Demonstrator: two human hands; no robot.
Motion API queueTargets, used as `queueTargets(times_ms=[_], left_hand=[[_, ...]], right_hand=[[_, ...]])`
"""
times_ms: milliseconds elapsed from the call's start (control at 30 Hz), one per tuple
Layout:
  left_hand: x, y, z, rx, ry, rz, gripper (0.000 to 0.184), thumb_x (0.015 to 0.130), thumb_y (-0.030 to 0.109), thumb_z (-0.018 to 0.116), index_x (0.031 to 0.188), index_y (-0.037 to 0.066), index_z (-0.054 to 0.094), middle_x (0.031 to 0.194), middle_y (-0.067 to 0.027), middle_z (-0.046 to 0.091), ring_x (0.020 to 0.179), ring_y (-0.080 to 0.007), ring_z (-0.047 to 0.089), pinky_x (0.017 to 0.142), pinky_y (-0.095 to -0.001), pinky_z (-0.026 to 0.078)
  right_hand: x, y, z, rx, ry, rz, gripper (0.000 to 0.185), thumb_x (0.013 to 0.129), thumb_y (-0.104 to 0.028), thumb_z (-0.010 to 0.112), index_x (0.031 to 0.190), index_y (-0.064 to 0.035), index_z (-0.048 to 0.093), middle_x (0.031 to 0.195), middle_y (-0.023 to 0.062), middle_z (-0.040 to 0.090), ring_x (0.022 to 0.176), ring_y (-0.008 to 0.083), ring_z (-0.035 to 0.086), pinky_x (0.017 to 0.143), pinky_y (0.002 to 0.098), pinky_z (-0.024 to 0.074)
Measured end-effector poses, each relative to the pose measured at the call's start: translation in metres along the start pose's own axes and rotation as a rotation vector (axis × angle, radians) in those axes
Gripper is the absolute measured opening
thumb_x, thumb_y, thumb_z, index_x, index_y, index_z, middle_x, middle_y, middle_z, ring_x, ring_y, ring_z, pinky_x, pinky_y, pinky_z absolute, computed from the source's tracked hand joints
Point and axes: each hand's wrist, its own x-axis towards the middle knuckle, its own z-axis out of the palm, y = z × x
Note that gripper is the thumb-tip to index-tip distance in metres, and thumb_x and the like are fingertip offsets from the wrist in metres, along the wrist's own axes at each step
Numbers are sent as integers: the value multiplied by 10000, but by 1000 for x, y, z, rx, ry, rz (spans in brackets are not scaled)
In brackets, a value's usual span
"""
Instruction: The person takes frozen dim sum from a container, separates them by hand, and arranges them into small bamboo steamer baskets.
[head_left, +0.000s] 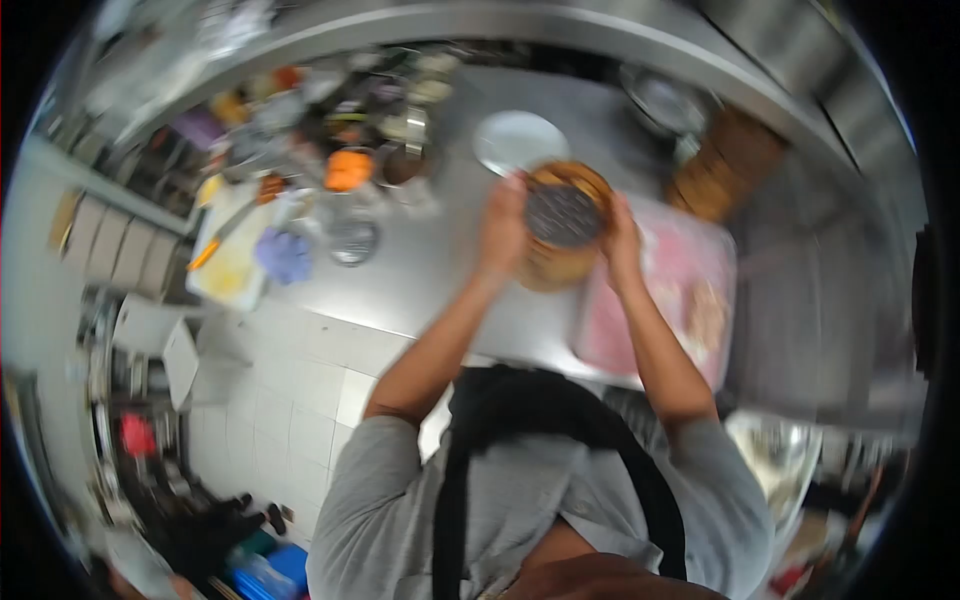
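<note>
One round brown container (562,222) is clasped between left hand (504,230) and right hand (622,240), just nearside of the white plate (512,138). The grip appears complete, release not yet made.

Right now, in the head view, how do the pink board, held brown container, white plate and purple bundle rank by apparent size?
1. Pink board
2. Brown container, perhaps enlarged by nearness to the camera
3. White plate
4. Purple bundle
</note>
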Motion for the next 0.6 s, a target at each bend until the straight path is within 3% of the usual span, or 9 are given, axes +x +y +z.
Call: queueTargets(times_ms=[33, 100, 133, 267, 367, 400, 467, 500, 600], left_hand=[[-5, 11, -1, 83, 12, -55, 490, 1047, 343, 367, 1322, -35, 514, 1304, -163, 566, 1270, -252, 483, 1083, -362, 345], [-8, 16, -9, 5, 169, 10, 518, 1037, 377, 382, 1315, -42, 508, 1322, -203, 546, 1289, -289, 472, 1104, -357, 320], [-5, 28, -33, -31, 223, 64, 510, 1034, 370, 400, 1320, -39, 504, 1334, -199, 539, 1293, -280, 469, 1103, -351, 324], [-15, 133, -146, -128, 314, 290, 459, 1016, 316, 488, 1332, -17, 503, 1354, -157, 530, 1275, -221, 487, 1067, -321, 374], [3, 207, -252, 187, 557, 607, 378, 1021, 257, 471, 1254, -25, 565, 1249, -123, 595, 1141, -218, 577, 1001, -341, 445], [17, 220, -304, 653, 661, 853, 357, 1018, 250, 469, 1173, -42, 605, 1183, -137, 616, 1090, -229, 591, 964, -335, 461], [37, 240, -371, 586, 717, 934, 332, 1009, 231, 481, 1132, -53, 602, 1124, -128, 617, 1044, -212, 599, 920, -341, 472], [47, 244, -402, 315, 553, 938, 351, 1013, 225, 473, 1188, -66, 561, 1140, -146, 616, 1039, -218, 608, 923, -354, 478], [39, 242, -422, 107, 583, 909, 354, 1005, 190, 480, 1218, -88, 534, 1151, -173, 623, 1045, -248, 621, 918, -376, 495]], right_hand=[[-2, -4, 6, 79, -1, -46, 486, 1021, -402, 444, 1288, -12, 559, 1251, 55, 587, 1144, 159, 529, 1006, 297, 383], [1, -3, -2, 205, -115, -47, 496, 1027, -369, 427, 1362, -10, 491, 1367, 88, 526, 1269, 187, 477, 1083, 312, 336], [9, 8, -15, 31, -40, -191, 540, 1028, -378, 410, 1423, -9, 428, 1453, 107, 446, 1347, 212, 404, 1115, 344, 304], [-15, -26, -48, -31, 102, -303, 725, 999, -564, 348, 1477, -18, 333, 1538, 129, 339, 1415, 258, 318, 1146, 453, 216], [-54, -50, -42, -111, 215, -513, 683, 1021, -519, 319, 1447, 13, 362, 1489, 169, 396, 1391, 294, 351, 1125, 457, 253], [-64, -54, -34, -85, 230, -573, 674, 1024, -506, 319, 1437, 25, 369, 1476, 181, 406, 1379, 306, 366, 1121, 456, 270], [-99, -55, -21, -52, 230, -640, 650, 1026, -467, 325, 1417, 50, 379, 1444, 205, 430, 1329, 325, 421, 1096, 455, 318], [-112, -56, 2, -20, 212, -661, 635, 1025, -441, 331, 1408, 63, 383, 1425, 217, 444, 1291, 333, 462, 1077, 454, 348], [-138, -34, 52, 60, 26, -628, 641, 1019, -440, 356, 1398, 75, 388, 1377, 227, 483, 1196, 335, 543, 1021, 448, 414]])
